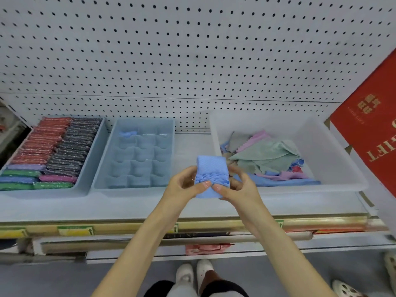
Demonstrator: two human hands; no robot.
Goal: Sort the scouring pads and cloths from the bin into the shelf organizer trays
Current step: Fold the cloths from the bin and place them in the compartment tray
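A folded blue cloth (211,168) is held upright in both hands over the front of a shop shelf (128,206), in the gap between a divided tray (128,189) and a clear bin (334,155). The cloth is gripped from either side: the left hand (186,183) and the right hand (237,185) are curled round its edges, fingers (190,169) wrapped behind and both thumbs pressed together on the bunched fold at its front. A second blue cloth (128,133) is seen tucked into the back left compartment of the divided tray. Loose cloths (267,157) in green, pink, grey and blue are heaped in the bin to the right. At far left, an open tray (42,192) is packed with rows of scouring pads (53,146), red and dark ones at the back, purple, green, blue and pink ones at the front. A white pegboard (192,50) is seen behind the shelf, and a red box (368,116) is propped beside the bin.
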